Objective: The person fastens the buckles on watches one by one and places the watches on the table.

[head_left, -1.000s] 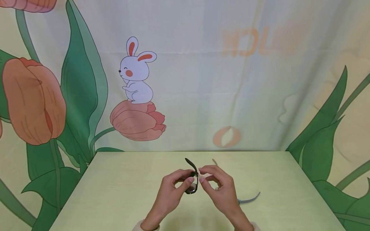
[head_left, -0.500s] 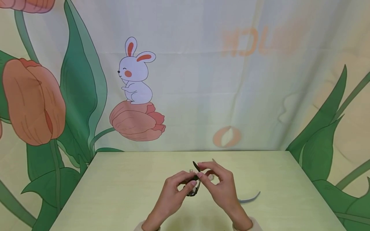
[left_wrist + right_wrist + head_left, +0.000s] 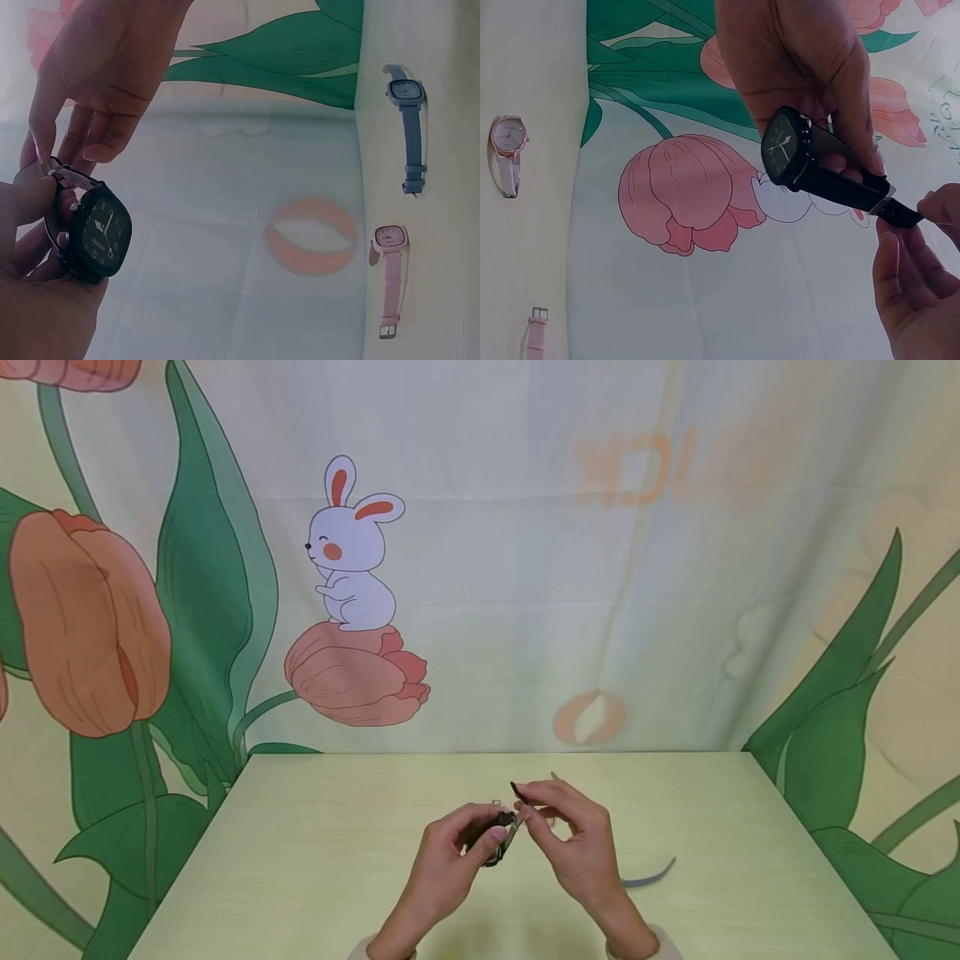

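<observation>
My left hand (image 3: 453,847) holds a black wristwatch (image 3: 105,232) by its case, with the dark dial facing away from the palm. The watch's black strap (image 3: 844,189) forms a loop behind the case, and a metal buckle (image 3: 883,199) shows near its end. With thumb and fingers, my right hand (image 3: 573,827) pinches the end of the strap just past the buckle. How far the strap end sits through the buckle cannot be made out. Both hands are raised over the table, close together.
On the pale table (image 3: 262,860) lie a pink watch (image 3: 391,281), a blue-grey watch (image 3: 411,139) and a white-strapped watch (image 3: 508,142). In the head view my hands cover much of them. A printed curtain (image 3: 487,610) hangs behind the table.
My right hand has come onto the strap end, which stood up free a second ago, and now pinches it. The black watch has turned in my left hand, and the strap end is bent over.
</observation>
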The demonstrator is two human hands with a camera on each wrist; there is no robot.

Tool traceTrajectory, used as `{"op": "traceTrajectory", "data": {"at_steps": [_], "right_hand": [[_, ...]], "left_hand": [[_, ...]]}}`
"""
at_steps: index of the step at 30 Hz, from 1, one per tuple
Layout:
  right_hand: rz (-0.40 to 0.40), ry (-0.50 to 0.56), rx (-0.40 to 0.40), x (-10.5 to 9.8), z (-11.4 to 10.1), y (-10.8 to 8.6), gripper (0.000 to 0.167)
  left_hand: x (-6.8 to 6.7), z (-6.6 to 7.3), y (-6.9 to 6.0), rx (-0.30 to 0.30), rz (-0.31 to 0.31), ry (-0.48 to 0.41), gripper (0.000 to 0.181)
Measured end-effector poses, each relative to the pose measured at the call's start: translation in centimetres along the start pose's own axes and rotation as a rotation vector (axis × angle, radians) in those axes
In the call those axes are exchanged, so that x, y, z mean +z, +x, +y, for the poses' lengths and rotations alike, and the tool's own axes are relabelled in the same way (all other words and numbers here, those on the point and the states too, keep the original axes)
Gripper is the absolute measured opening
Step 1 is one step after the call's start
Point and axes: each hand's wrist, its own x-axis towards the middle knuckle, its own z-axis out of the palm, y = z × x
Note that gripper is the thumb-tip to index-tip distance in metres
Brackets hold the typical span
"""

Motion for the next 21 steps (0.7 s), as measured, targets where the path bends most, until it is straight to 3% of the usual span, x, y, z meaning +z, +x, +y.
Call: {"op": "traceTrajectory", "data": {"at_steps": [13, 21], "right_hand": [[-0.003, 0.001, -0.010, -0.13, 0.41, -0.53, 0.032], [0.014, -0.074, -0.017, -0.04, -0.49, -0.35, 0.033]], "left_hand": [[0.04, 0.43, -0.33, 0.008, 0.020, -0.046, 0.021], [0.09, 0.44, -0.45, 0.012, 0.039, -0.029, 0.020]]}}
